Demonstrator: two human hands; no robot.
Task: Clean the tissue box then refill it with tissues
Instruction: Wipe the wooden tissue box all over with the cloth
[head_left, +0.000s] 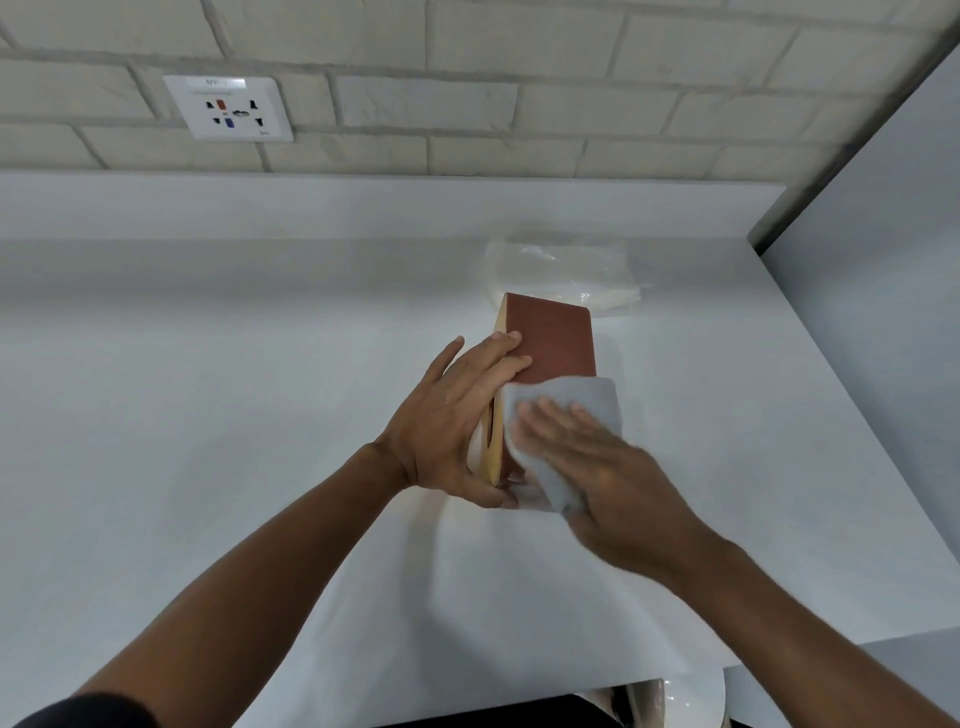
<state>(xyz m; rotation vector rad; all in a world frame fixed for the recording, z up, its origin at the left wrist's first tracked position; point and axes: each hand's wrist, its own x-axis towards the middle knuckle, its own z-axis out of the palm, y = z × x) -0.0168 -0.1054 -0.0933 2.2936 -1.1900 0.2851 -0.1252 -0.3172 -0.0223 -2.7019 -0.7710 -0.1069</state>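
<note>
Gripping the tissue box, your left hand curls its fingers over the upper edge and its thumb round the near end. The box is a rectangular block with smooth reddish-brown faces and a pale tan slotted face, standing on edge on the matte white table. Your right hand, motion-blurred, lies flat, straight fingers pressing a soft grey cloth on the brown face. A crinkled clear plastic tissue pack lies just behind.

Matt brown tissue box with pale wood edge, soft grey cloth, smooth white counter.
</note>
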